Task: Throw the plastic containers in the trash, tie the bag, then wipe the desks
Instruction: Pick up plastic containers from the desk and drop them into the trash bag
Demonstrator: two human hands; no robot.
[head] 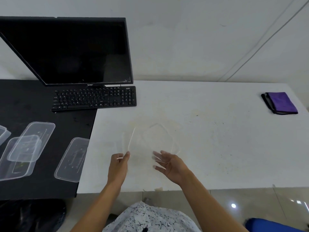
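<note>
- Left hand pinches the left edge of a clear container. Right hand, fingers spread, props its right side.
- Both hover just past the white desk front edge.
- More containers lie left on the black desk.
- Keyboard and monitor stand behind; a purple cloth lies far right.

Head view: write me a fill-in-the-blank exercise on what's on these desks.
1. The folded cloth on the white desk is ____.
2. The keyboard lies in front of the ____.
3. The desk under the keyboard is ____.
Missing words: purple; monitor; black.
</note>
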